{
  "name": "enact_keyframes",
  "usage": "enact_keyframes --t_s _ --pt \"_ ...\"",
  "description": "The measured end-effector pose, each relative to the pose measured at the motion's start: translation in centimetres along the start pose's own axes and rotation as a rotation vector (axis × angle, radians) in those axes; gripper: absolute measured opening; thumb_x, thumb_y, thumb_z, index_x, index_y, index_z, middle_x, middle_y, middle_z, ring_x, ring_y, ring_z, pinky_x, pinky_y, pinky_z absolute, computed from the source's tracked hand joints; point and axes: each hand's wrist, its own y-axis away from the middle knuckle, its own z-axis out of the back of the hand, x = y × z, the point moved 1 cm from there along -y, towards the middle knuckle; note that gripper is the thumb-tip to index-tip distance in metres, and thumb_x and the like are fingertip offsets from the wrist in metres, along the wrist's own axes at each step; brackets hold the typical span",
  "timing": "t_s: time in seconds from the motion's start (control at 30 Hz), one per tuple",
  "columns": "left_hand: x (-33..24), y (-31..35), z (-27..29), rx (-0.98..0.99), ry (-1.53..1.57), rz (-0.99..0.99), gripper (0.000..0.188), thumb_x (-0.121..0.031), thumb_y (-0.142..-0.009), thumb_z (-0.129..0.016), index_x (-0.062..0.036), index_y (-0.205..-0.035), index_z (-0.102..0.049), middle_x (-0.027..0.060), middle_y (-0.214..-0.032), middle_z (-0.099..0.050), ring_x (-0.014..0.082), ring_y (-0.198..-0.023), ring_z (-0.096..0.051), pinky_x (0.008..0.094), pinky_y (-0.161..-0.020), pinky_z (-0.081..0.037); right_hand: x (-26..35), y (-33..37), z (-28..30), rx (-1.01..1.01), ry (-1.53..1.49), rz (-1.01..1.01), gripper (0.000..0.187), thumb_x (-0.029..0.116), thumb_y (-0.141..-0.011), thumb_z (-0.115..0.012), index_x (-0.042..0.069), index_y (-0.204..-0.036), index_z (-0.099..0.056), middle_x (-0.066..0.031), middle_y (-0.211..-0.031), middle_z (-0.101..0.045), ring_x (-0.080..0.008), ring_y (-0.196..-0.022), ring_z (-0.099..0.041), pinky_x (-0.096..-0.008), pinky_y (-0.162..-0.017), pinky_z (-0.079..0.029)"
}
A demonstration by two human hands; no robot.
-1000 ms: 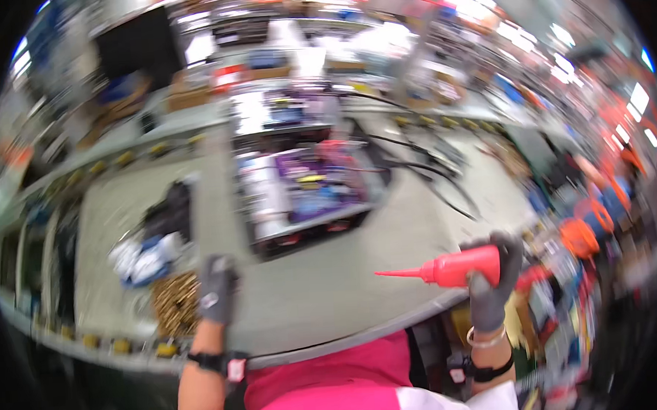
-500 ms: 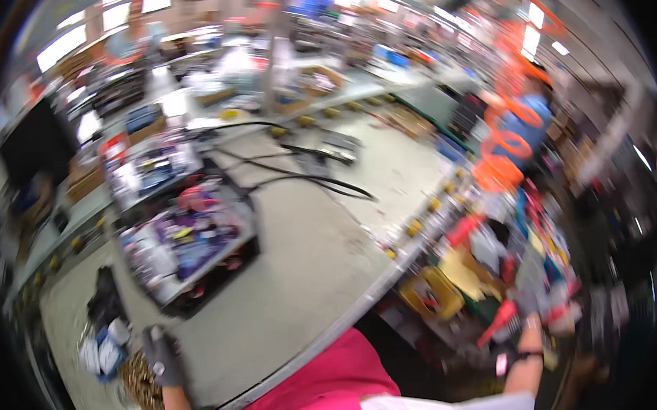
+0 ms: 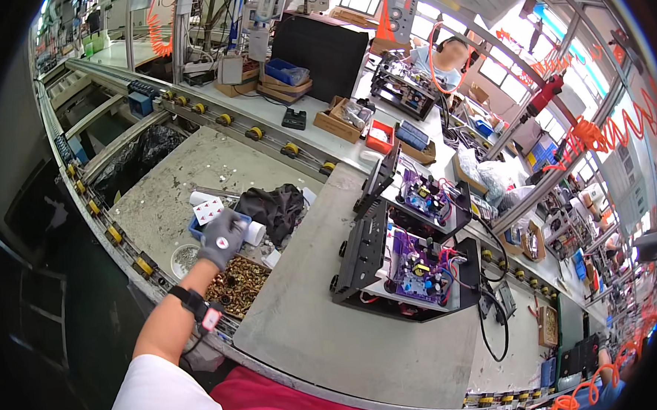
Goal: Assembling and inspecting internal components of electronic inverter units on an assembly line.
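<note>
My left hand [image 3: 224, 238], in a grey glove with a round white sticker on its back, reaches over a small blue box [image 3: 195, 227]. Its fingers are curled down there, and what they pinch is hidden. A white sheet with red triangles [image 3: 208, 210] stands up beside the thumb, and a white roll [image 3: 255, 234] lies by the fingers. Close to the wrist are a box of brass-coloured screws [image 3: 236, 287] and a round dish of small metal parts [image 3: 185, 260]. Black cloth [image 3: 273, 210] lies just beyond. My right hand is out of sight.
Two black chassis with purple circuit boards [image 3: 418, 263] sit on the grey work board [image 3: 304, 310], cables trailing right. Rollers [image 3: 253, 134] run along the conveyor edge. Behind stand a red bin [image 3: 379, 136] and cardboard boxes [image 3: 337, 120]. A co-worker [image 3: 447, 58] is at the far side.
The view has swung to the left. My left hand has moved forward from beside the screws to the blue box. My right hand, formerly over the clutter at right, has left the picture.
</note>
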Motion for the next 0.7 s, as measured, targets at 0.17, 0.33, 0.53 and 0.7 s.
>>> enact_keyframes --t_s 0.17,0.33,0.53,0.7 --pt "7.0 -4.5 2.3 0.004 -0.520 0.240 0.074 -0.034 -0.066 -0.076 -0.0181 -0.131 -0.044 0.0187 -0.116 -0.053 0.0376 -0.107 -0.052 0.0467 -0.089 -0.045 15.7 2.6 -6.4 0.485 -0.450 0.170 0.029 0.007 -0.081 -0.066 0.003 -0.109 -0.060 -0.0102 -0.097 -0.064 -0.0202 -0.081 -0.060 -0.0315 -0.075 -0.050" --pt "9.9 -5.6 1.6 0.167 -0.530 0.255 0.064 -0.033 -0.063 -0.078 -0.0127 -0.120 -0.055 0.0172 -0.116 -0.058 0.0359 -0.107 -0.055 0.0427 -0.093 -0.044 30.9 8.5 -12.8 0.953 -0.821 0.378 0.016 0.003 -0.082 -0.064 0.002 -0.098 -0.066 -0.0046 -0.088 -0.062 -0.0118 -0.076 -0.056 -0.0246 -0.069 -0.046" --pt "8.1 -5.3 2.5 -0.095 -0.524 0.018 0.035 -0.017 -0.061 -0.078 -0.0100 -0.093 -0.064 0.0131 -0.094 -0.061 0.0268 -0.083 -0.060 0.0395 -0.072 -0.049 40.6 15.5 -14.6 1.272 -1.097 0.490 0.016 0.002 -0.077 -0.067 0.006 -0.092 -0.067 -0.0037 -0.081 -0.061 -0.0100 -0.066 -0.054 -0.0220 -0.058 -0.042" --pt "-3.6 1.5 3.1 0.591 0.262 -0.073 0.029 -0.009 -0.078 -0.063 -0.0027 -0.107 -0.062 0.0062 -0.097 -0.066 0.0157 -0.088 -0.062 0.0303 -0.079 -0.052 44.4 17.5 -13.4 1.303 -1.081 0.707 0.026 0.009 -0.076 -0.069 0.008 -0.101 -0.065 -0.0103 -0.096 -0.062 -0.0221 -0.082 -0.060 -0.0319 -0.070 -0.048"
